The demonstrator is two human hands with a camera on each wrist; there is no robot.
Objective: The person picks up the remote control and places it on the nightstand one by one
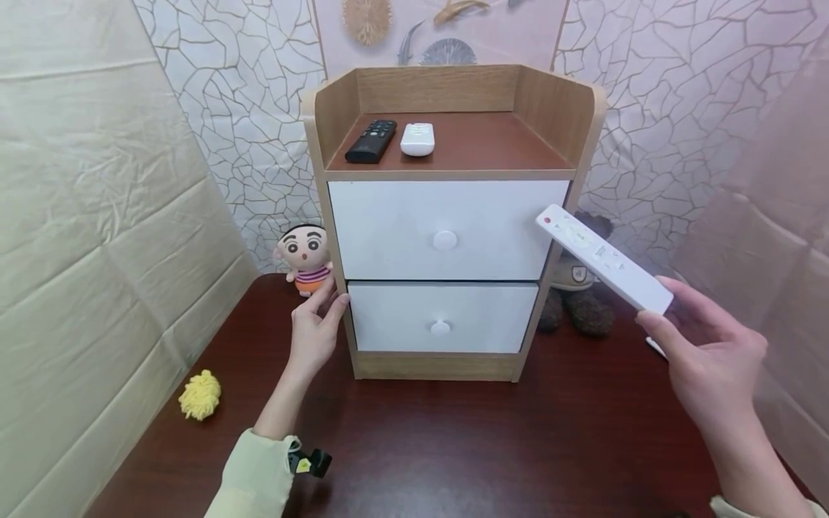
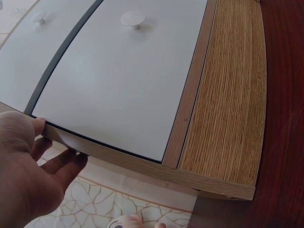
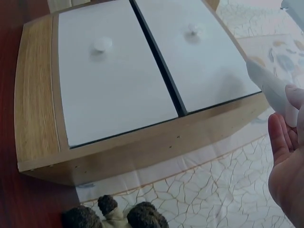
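My right hand pinches the lower end of a white remote control between thumb and fingers. The remote slants up and left, its buttoned face visible, overlapping the right side of the cabinet in the head view. My left hand grips the left side edge of a small wooden cabinet, thumb on the front edge and fingers round the side panel, as the left wrist view also shows. Both white drawers, the upper drawer and the lower drawer, are closed, each with a round knob.
On the cabinet's top shelf lie a black remote and a smaller white remote. A cartoon doll stands behind its left side, a dark-furred plush toy behind its right. A yellow woolly ball lies on the dark table.
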